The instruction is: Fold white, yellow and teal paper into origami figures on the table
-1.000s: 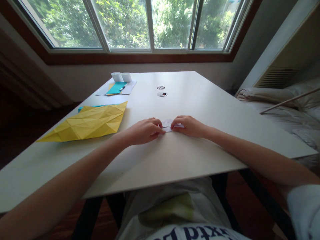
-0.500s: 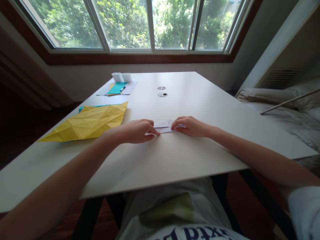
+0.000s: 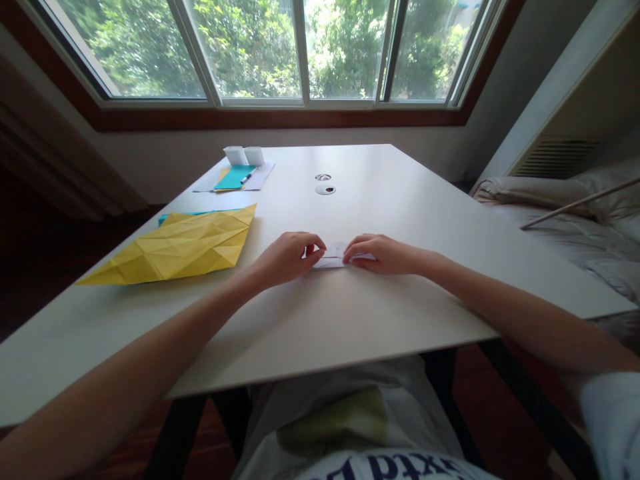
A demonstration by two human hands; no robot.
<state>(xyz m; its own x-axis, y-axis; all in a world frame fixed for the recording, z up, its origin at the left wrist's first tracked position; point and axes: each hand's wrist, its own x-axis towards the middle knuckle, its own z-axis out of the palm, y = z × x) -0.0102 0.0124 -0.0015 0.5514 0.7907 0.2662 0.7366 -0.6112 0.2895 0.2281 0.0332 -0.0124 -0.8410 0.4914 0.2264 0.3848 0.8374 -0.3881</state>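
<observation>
Two hands pinch small white folded paper [image 3: 331,257] on counter [image 3: 360,313]: left hand [image 3: 287,257] and right hand [image 3: 381,253] at opposite ends, fingers curled narrow. Yellow creased sheet [image 3: 183,245] lies left of the left hand.

A creased yellow sheet [image 3: 173,245] lies on the white tabletop [image 3: 350,313]. Behind the yellow sheet, toward the window [image 3: 280,50], a teal card [image 3: 231,177] rests with a pen [image 3: 247,176] and two small white boxes [image 3: 244,155]. A bed [image 3: 570,227] stands well right of it.
</observation>
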